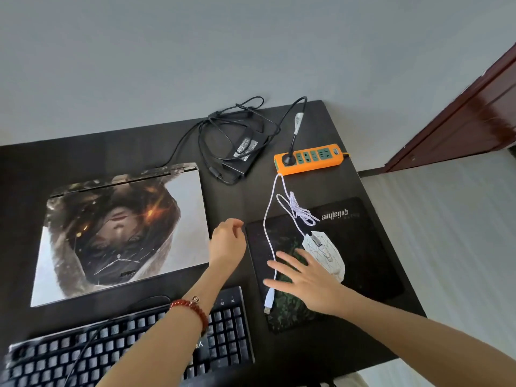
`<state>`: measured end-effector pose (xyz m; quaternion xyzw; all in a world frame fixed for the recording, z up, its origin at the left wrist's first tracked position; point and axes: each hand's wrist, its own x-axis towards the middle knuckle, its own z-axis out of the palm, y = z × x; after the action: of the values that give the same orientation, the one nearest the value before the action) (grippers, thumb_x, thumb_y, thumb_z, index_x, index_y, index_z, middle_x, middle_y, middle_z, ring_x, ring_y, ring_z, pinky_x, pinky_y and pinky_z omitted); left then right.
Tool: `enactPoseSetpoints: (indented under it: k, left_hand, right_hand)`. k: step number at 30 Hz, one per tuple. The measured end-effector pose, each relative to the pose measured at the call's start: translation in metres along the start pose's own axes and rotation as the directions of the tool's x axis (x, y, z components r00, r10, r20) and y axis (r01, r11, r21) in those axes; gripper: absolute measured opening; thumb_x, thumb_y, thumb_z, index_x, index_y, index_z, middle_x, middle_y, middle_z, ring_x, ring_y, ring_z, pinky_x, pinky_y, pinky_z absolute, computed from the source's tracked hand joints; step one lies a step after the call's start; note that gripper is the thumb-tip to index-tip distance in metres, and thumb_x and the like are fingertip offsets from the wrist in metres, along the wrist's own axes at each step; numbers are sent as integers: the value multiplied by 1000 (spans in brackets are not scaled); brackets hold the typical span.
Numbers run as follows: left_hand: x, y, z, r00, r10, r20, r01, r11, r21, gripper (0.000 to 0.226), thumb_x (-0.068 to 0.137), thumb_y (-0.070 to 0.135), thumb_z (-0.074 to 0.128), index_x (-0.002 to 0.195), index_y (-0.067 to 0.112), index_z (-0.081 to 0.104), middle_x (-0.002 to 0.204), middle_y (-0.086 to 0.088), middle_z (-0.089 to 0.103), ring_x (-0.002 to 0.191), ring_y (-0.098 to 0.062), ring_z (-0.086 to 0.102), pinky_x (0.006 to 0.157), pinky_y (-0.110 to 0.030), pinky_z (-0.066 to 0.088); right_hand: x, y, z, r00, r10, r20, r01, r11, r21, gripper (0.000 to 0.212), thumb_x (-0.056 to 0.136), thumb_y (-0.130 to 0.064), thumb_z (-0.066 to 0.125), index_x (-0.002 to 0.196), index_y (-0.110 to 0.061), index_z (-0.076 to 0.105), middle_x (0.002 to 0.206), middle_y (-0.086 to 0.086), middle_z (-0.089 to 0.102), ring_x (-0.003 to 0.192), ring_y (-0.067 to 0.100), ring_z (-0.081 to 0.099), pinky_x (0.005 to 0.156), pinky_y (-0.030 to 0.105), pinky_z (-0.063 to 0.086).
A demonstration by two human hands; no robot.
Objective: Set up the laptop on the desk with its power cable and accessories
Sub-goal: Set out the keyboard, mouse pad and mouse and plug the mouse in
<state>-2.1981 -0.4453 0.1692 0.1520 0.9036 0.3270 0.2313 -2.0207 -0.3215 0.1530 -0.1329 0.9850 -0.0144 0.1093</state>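
Note:
A closed laptop [120, 233] with a picture skin on its lid lies on the dark desk [329, 180]. Its black power brick [245, 152] with tangled cables sits behind it, plugged into an orange power strip [310, 160]. A white mouse [325, 254] rests on a dark mouse pad [371, 247], and its braided cable ends in a loose USB plug [268, 301]. My left hand [227, 241] hovers with loosely curled fingers between laptop and pad, holding nothing. My right hand [304, 277] lies spread flat on the pad beside the mouse.
A black keyboard [125, 344] lies at the desk's near edge under my left forearm, with its cable trailing across the keys. A grey wall stands behind the desk. The desk's right edge drops to a pale floor, with a brown door frame [463, 113] at far right.

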Motion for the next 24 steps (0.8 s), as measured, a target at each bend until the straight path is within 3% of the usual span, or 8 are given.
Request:
enactPoseSetpoints:
  k: [3,5,8,10,13,17,20,24]
  left_hand:
    - [4,-17,-12,997,47,-53,-40,991,129,25,92,11,43,111,14,59,117,-9,57,109,-26,49,94,-41,37]
    - [7,-31,-23,996,41,-81,-26,984,177,27,91,10,43,112,14,59,122,-9,54,114,-27,45,96,-41,34]
    - [8,-49,-35,991,11,-135,18,977,211,29,89,8,44,114,13,59,125,-10,52,117,-29,42,97,-43,33]
    - [8,-58,-40,987,-10,-163,47,973,225,31,88,6,44,115,12,57,127,-11,50,118,-30,41,98,-46,32]
    - [12,-68,-42,980,-42,-195,83,974,209,36,86,3,44,119,12,54,131,-10,47,122,-31,38,102,-51,30]
    - [22,-70,-36,965,-39,-261,100,969,226,38,87,4,45,123,12,53,138,-8,44,130,-28,32,106,-48,23]
    - [36,-68,-31,958,10,-287,71,961,269,40,88,7,47,127,11,50,144,-10,39,137,-28,25,109,-49,17]
    - [60,-68,-20,934,-9,-356,128,941,313,43,88,14,46,132,18,47,149,-8,32,141,-27,18,111,-52,9]
  right_hand:
    - [26,6,-1,987,-88,135,107,985,-134,34,70,-9,69,100,-23,62,126,6,59,128,26,45,105,54,35]
    - [43,11,-7,984,-125,128,149,968,-203,17,67,-12,69,78,-24,64,94,-3,68,103,18,61,101,44,43]
    - [65,8,-8,985,-172,26,174,964,-202,17,72,-8,53,71,-21,63,68,-6,62,67,14,60,82,30,53]
    - [77,0,-9,995,-99,16,100,991,-90,25,74,0,44,82,-13,63,68,-1,61,64,18,58,71,29,51]
    - [104,4,-10,969,246,-5,-241,953,185,33,75,6,51,106,-6,53,85,8,62,78,28,59,69,35,40]
    - [140,14,-6,900,436,-1,-417,862,289,43,92,-18,43,134,-13,38,105,10,58,95,31,55,76,40,38]
    - [156,16,1,864,500,-52,-470,840,269,37,95,-38,41,126,-22,50,95,9,61,87,29,57,73,39,36]
    - [170,20,9,829,518,-209,-443,838,320,21,90,-30,53,103,-19,66,88,8,63,81,29,59,72,41,39]
